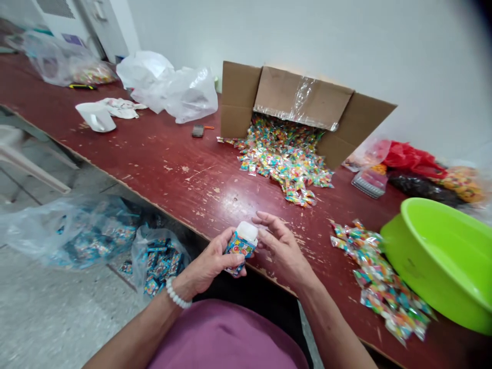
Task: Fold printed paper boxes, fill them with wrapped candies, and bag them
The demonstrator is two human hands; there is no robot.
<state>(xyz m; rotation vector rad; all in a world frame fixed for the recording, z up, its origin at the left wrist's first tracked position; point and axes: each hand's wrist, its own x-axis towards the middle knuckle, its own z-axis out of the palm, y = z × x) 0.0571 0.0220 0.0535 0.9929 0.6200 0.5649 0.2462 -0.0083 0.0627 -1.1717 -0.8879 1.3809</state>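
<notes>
My left hand [215, 260], a beaded bracelet at its wrist, is closed around a small blue printed box [239, 248] just in front of the table edge. The box is tilted, and its white-lined top flap [247, 231] stands up. My right hand [283, 248] is beside the flap with its fingers apart; whether a fingertip touches the box I cannot tell. Beyond my hands, small wrapped candies [288, 159] spill from a cardboard box [303, 97] lying on its side. More wrapped candies [384, 284] lie in a loose pile to my right.
A green basin [418, 256] stands on the red table [154, 148] at the right. Below the left edge are plastic bags [96, 230] of blue packets. A white cup [96, 117], white plastic bags [169, 84] and a small brush [198, 131] lie farther back.
</notes>
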